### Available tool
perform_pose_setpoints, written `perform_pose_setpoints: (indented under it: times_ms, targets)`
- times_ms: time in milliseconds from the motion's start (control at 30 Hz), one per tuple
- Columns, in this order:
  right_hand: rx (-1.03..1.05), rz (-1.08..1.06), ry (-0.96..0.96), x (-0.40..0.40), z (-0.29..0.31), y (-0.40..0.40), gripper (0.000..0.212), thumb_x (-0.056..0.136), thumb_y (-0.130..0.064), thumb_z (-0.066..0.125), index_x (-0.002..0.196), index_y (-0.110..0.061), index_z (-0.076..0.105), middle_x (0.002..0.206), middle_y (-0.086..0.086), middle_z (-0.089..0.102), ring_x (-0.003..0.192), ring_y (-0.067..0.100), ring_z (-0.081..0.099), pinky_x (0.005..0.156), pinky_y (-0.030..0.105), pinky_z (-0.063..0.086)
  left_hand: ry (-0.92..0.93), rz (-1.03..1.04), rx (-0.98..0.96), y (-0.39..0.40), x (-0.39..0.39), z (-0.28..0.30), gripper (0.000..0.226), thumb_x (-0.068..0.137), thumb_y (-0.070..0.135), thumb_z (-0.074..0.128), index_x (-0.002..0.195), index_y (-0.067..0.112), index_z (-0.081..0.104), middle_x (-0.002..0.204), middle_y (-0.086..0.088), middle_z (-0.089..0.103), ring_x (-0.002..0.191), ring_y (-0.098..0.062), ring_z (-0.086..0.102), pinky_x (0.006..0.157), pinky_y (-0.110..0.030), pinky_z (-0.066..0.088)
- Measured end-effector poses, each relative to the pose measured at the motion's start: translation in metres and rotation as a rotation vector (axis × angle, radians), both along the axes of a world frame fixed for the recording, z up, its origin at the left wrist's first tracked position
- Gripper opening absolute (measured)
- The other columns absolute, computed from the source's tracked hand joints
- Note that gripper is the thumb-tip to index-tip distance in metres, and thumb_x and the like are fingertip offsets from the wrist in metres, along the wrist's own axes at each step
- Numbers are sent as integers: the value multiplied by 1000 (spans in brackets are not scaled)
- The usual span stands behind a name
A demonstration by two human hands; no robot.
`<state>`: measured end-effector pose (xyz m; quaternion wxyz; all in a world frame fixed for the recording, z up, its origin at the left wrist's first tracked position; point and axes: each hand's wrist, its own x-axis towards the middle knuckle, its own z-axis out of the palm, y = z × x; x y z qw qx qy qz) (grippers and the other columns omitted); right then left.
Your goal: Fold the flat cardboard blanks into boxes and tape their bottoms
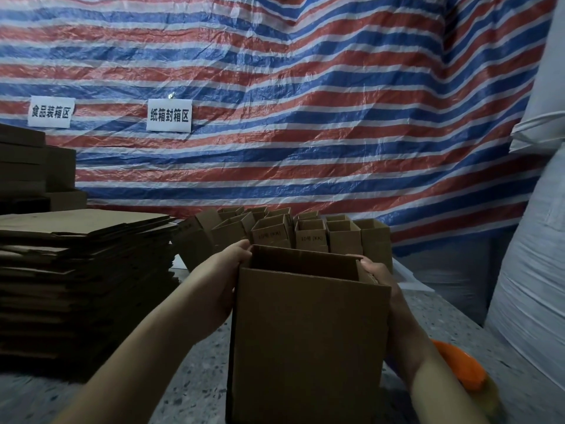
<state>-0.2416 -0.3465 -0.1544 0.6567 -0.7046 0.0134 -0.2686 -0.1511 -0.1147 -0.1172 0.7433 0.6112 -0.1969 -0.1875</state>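
Two hands clasp one open box (308, 332) at mid-floor: left hand (220, 286) gripping its left wall, right hand (388, 289) its right. Best carried level toward finished boxes (293, 234) by the floor's far edge; blanks (82, 270) stacked left.

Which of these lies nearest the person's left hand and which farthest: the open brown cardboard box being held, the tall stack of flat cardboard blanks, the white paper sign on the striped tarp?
Measured from the left hand:
1. Open brown cardboard box, touching it, just to its right.
2. Stack of flat cardboard blanks, on the left.
3. White paper sign, high on the striped tarp behind.
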Motion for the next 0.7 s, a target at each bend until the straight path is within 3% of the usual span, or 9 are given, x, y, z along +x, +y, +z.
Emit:
perform_pose_setpoints:
  times_ms: [167,233,267,400,467,533,567,633,700]
  targets:
    - [33,32,-8,-3,3,6,40,79,-57,48,92,-33,77,89,10,76,77,17,73,59,26,58,-111,-161,-13,2,1,-15,40,105,29,37,133,11,58,113,-16,68,93,-24,68,71,-33,56]
    - [49,27,-6,-3,3,6,45,74,-63,53,93,-31,77,92,12,75,79,19,74,60,29,58,-24,-40,-191,-3,25,-32,45,108,8,25,152,-2,27,146,-25,41,129,-33,48,92,-36,42]
    - [64,32,14,-4,3,5,49,71,-69,56,93,-32,78,93,12,76,81,19,75,61,29,58,-63,-1,-96,-12,31,-26,49,107,4,25,154,-2,13,156,-24,28,141,-34,32,98,-33,34]
    - [126,104,80,-8,0,2,74,54,-82,72,107,-29,76,103,10,77,93,22,75,67,31,58,-189,64,80,-30,50,-17,54,105,0,27,153,1,4,161,-21,18,147,-33,20,103,-30,26]
    - [172,95,80,-9,-2,1,67,56,-77,72,102,-29,78,98,10,77,87,21,75,65,32,57,-63,-7,-56,-17,38,-26,49,107,3,24,153,-2,11,155,-24,30,141,-34,32,99,-32,31]
    - [206,105,70,-9,-3,2,55,66,-71,64,95,-27,80,92,11,77,81,21,75,61,31,57,0,-168,-135,-9,15,-22,43,108,21,29,137,10,59,120,-24,64,107,-30,64,77,-35,51]
    - [210,105,72,-9,-4,2,53,69,-69,61,93,-26,80,90,11,77,79,21,75,59,30,57,-20,-109,-95,-12,2,-17,45,105,38,34,112,24,76,99,-17,72,86,-24,71,63,-30,56]
    - [232,108,65,-9,-4,3,51,71,-67,59,91,-25,81,86,10,76,76,20,75,57,31,57,-61,-96,-116,-7,-4,-23,45,98,49,42,80,33,79,79,-7,74,66,-16,71,54,-27,56]
    - [242,106,53,-9,-4,4,50,72,-66,59,90,-25,81,84,9,76,75,20,74,57,32,57,-106,-132,-108,-4,-3,-25,34,94,43,52,83,25,78,75,-4,71,64,-14,69,53,-26,54]
